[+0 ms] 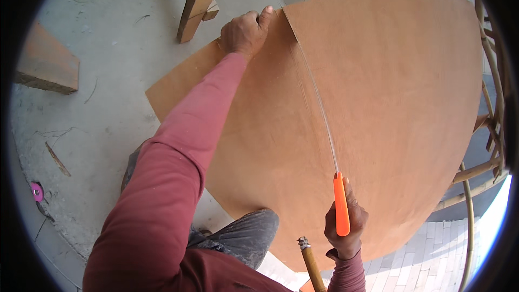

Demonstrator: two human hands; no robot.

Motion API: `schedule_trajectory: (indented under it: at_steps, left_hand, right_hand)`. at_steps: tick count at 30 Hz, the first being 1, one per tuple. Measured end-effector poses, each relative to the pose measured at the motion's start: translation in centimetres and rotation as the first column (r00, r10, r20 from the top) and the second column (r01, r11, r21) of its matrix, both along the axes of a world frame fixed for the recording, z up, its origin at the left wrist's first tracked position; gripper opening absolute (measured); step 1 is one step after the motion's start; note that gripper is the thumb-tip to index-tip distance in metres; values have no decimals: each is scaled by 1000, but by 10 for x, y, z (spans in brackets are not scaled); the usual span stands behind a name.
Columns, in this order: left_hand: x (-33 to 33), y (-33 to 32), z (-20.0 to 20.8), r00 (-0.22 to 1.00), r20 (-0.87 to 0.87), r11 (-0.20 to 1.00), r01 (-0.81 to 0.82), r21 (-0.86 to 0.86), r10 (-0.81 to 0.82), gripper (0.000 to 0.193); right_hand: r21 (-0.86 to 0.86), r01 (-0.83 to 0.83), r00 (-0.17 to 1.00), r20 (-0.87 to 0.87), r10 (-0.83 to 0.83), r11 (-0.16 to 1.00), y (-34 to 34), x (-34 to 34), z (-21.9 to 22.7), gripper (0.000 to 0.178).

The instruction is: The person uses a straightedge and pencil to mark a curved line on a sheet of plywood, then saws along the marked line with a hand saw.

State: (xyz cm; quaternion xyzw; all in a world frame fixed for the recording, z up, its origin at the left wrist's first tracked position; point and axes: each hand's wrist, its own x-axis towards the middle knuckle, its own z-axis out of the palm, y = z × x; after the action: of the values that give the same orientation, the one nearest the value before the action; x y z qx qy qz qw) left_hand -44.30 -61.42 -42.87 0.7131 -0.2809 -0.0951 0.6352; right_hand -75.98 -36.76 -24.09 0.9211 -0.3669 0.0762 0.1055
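A large sheet of thin brown plywood [389, 103] spreads out before me. My right hand [348, 221], at the lower right, is closed round the orange handle [341, 205] of a handsaw. Its thin blade [320, 100] shows almost edge-on and runs away from me to the sheet's far edge, where a split line parts the wood. Just left of that line my left hand [244, 32] grips the far edge, its thumb pointing up and its other fingers partly hidden. My knee [254, 232] in dark trousers is against the sheet's near side.
Wooden legs [197, 5] stand beyond my left hand, and a wooden block [48, 59] is at the far left. A pink tape measure [37, 191] lies on the concrete floor [102, 113]. Bamboo poles [476, 173] line the right side. A brown cigarette [310, 262] with an ashy tip juts up below.
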Motion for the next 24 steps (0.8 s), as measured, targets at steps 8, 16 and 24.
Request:
schedule_trajectory:
  at_steps: [8,16,24]
  left_hand:
    - [4,-9,-16,999,-22,999,36,-22,-36,76]
    - [4,4,-3,1000,-25,1000,8,-4,-8,76]
    - [1,3,-13,997,-42,996,61,57,-59,75]
  right_hand:
    - [192,0,990,141,-27,981,-99,99,-39,69]
    - [33,-30,997,72,27,999,-5,4,-14,74]
    - [169,-78,983,180,47,982,-88,80,-38,70]
